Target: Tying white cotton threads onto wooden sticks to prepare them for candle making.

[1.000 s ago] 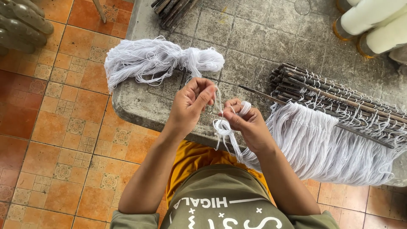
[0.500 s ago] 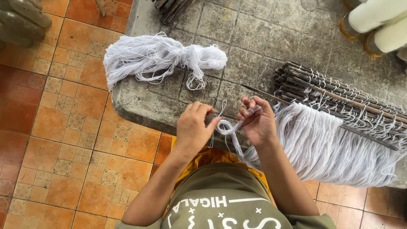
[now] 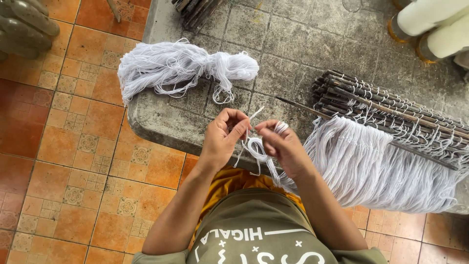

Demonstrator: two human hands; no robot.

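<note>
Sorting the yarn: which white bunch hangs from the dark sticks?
The long fringe right of the right hand, draping off the slab; the other bundle lies loose, knotted.

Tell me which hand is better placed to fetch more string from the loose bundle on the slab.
Left, probably. The left hand is on the same side as the loose white bundle and pinches only a strand end. The right hand has string wound round its fingers, beside the fringe.

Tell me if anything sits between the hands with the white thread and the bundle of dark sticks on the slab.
Nothing visible does. The left hand and right hand pinch the white thread at the slab's near edge; between them and the dark sticks lies only bare stone slab and the sticks' own hanging fringe.
</note>
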